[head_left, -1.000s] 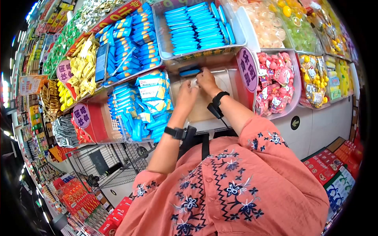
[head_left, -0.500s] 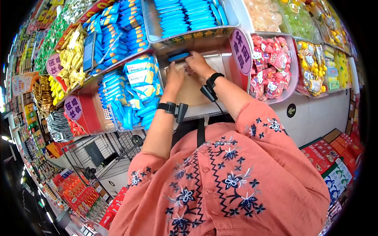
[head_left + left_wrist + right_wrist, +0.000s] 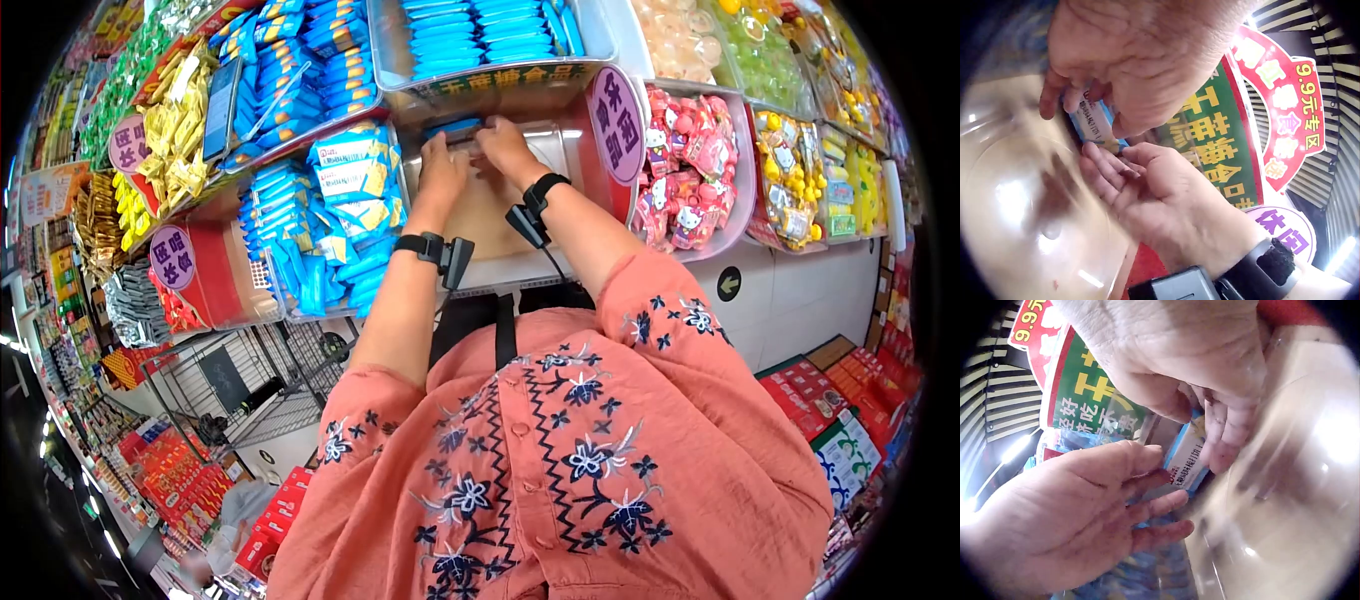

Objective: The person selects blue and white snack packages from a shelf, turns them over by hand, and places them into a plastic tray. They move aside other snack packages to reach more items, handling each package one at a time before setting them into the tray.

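Observation:
Both hands reach into a clear-fronted bin (image 3: pixel 500 232) whose bottom is tan. A small blue-and-white snack packet (image 3: pixel 1192 459) leans against its back wall. My right hand (image 3: pixel 510 155) pinches one end of the packet between thumb and fingers, as the right wrist view shows up close. At the other end is my left hand (image 3: pixel 443 180), its fingers (image 3: pixel 1159 536) extended and spread, fingertips right at the packet. From the left wrist side, the left hand (image 3: pixel 1129 62) partly covers the packet's printed face.
Left of the bin lie blue-and-white packets (image 3: pixel 350 165) in a heap. Behind stands a raised tub (image 3: pixel 480 75) of blue packets. Pink character packs (image 3: pixel 685 175) fill a bin on the right. A phone (image 3: pixel 222 110) leans among the packets, and a wire cart (image 3: pixel 225 375) stands lower left.
One second ago the hands were close together in front of the packet. The left hand has since moved left and up to the packet's other end; the head view has shifted a little.

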`<state>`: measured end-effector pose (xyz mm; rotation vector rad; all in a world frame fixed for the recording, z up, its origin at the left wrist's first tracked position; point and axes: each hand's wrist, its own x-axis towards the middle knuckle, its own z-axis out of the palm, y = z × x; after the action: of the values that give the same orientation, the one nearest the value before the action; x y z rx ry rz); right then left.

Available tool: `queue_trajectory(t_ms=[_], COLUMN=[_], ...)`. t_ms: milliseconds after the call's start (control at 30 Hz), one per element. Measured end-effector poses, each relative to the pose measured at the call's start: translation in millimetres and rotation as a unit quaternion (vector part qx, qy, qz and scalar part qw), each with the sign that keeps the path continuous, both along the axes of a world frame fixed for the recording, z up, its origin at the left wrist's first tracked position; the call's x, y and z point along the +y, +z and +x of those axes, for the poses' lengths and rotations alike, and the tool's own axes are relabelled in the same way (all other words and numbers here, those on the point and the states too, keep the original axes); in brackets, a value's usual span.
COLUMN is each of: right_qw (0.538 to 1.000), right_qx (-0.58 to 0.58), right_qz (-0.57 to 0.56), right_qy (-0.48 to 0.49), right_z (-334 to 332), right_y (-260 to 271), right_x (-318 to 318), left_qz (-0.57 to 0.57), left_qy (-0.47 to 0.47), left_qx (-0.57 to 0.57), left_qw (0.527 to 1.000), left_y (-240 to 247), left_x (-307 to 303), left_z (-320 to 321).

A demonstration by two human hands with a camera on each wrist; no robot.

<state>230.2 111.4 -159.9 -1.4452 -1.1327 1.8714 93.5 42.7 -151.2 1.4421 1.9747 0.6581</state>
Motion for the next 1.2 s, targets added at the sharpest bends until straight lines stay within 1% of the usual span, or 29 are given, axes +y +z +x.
queue_trajectory(t_ms=[33,133,267,367,467,533,567,633,667,733,800,867,900,933,1000,1067,1200], right_qw=[1.000,0.998,0.997,0.995,0.995,0.997,0.998,0.998,0.997,0.995,0.992,0.986,0.982,0.977,0.974,0.971,0.973], right_qx=[0.015,-0.003,-0.011,-0.021,-0.032,-0.043,-0.026,0.011,0.037,0.066,0.075,0.095,0.110,0.125,0.117,0.105,0.101], right_qz=[-0.025,-0.064,-0.069,-0.093,-0.090,-0.069,-0.064,-0.052,-0.062,-0.043,-0.026,-0.009,-0.002,0.006,0.015,0.028,0.021], right_qy=[-0.012,-0.009,-0.014,0.001,0.001,0.000,0.007,0.023,0.026,0.065,0.100,0.134,0.153,0.171,0.195,0.212,0.206], right_z=[0,3,5,8,9,10,10,13,15,17,13,8,3,-3,-18,-32,-49], right_y=[3,8,5,14,15,15,16,29,47,71,95,113,119,126,133,137,134], right_x=[-1,-3,-3,-2,-3,-2,-2,-1,-5,-10,-17,-25,-30,-35,-43,-49,-52], left_qz=[-0.010,-0.034,-0.042,-0.027,-0.008,-0.002,0.001,0.002,0.002,0.071,0.154,0.233,0.265,0.261,0.228,0.192,0.135], left_qy=[0.005,0.017,0.018,0.023,0.012,-0.004,-0.010,-0.017,-0.019,0.013,0.049,0.095,0.098,0.114,0.139,0.157,0.189], left_qx=[-0.006,-0.020,-0.016,-0.031,-0.016,-0.034,-0.041,-0.144,-0.195,-0.149,-0.107,-0.006,0.062,0.084,0.134,0.094,0.015], left_qw=[1.000,0.999,0.999,0.999,1.000,0.999,0.999,0.989,0.981,0.986,0.981,0.968,0.957,0.955,0.954,0.964,0.973], left_y=[4,8,11,3,9,29,43,92,116,150,172,182,177,172,154,135,128], left_x=[3,7,2,-3,-10,-19,-25,-38,-46,-63,-79,-85,-86,-88,-88,-87,-82], left_z=[0,0,1,0,2,7,10,18,20,15,-3,-28,-47,-62,-90,-106,-113])
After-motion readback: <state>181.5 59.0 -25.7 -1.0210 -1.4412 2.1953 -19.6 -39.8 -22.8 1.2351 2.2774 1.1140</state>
